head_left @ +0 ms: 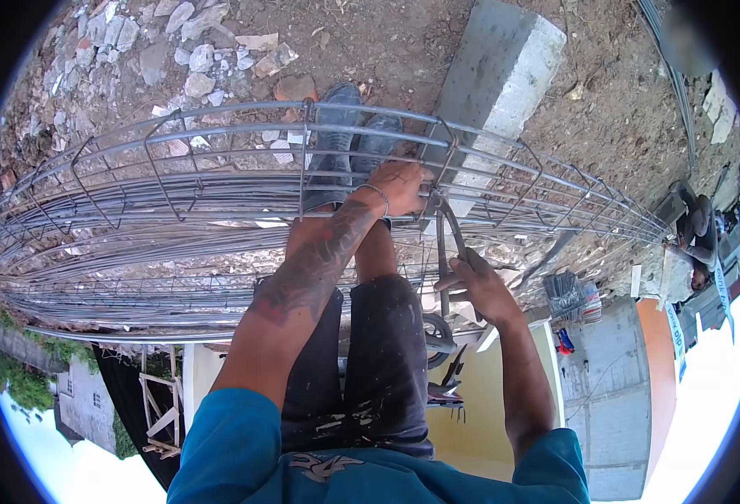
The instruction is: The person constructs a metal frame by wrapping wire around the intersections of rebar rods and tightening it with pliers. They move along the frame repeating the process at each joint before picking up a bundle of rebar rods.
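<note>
A long rebar cage (pixel 252 130) of thin steel bars and square stirrups stretches across the view in front of my legs. My left hand (pixel 402 186) is closed around the cage beside a stirrup; the undersides of its fingers are hidden. In my right hand (pixel 477 287) are the long handles of metal pincers (pixel 449 231), which stand somewhat apart, with fingers around and between them. The pincers' jaws meet the cage where a bar crosses the stirrup, just right of my left hand. Whether tie wire is in the jaws is too small to tell.
Bundles of loose steel rods (pixel 135 294) lie below the cage. A concrete block (pixel 504 71) rests beyond it, close to my shoes (pixel 336 126). Rubble (pixel 202 59) covers the ground at upper left. Another person (pixel 699 231) is at the cage's far right end.
</note>
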### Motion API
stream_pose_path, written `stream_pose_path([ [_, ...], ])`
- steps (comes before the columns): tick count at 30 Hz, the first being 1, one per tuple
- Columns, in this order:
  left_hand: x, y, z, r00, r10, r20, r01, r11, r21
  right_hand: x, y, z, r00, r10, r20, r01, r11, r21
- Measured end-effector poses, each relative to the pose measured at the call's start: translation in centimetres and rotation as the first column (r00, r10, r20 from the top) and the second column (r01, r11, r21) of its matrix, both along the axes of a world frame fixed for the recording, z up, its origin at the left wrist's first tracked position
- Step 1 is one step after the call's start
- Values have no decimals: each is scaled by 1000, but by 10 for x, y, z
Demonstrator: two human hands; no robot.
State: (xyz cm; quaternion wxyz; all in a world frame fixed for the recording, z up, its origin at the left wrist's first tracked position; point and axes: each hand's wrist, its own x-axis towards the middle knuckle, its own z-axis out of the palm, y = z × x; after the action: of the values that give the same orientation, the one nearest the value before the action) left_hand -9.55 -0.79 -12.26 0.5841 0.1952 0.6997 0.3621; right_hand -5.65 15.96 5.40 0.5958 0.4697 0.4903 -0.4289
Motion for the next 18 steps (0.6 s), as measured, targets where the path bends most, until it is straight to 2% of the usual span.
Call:
stream_pose_path([
  [2, -3, 0, 2, 1000, -5, 8, 5, 1000, 3, 1, -6, 2, 998, 63, -28, -63, 998, 9],
  [4, -4, 1, 3, 1000, -11, 15, 11, 1000, 10, 8, -9, 2, 993, -118, -32, 119, 992, 32],
  [6, -4, 0, 2, 1000, -4, 20, 4, 1000, 9, 20, -6, -2, 992, -88, -95, 88, 996, 2],
  [8, 3, -1, -2, 1000, 7, -10, -7, 1000, 19, 22, -7, -2, 964, -266, -23, 267, 964, 13],
  [12, 3, 0, -2, 1000, -3, -17, 4, 1000, 18, 26, -6, -3, 968, -247, -40, 246, 969, -15],
  [18, 4, -1, 0, 999, 32, -13, -31, 999, 8, 30, -14, -3, 975, -216, -53, 219, 973, 69],
])
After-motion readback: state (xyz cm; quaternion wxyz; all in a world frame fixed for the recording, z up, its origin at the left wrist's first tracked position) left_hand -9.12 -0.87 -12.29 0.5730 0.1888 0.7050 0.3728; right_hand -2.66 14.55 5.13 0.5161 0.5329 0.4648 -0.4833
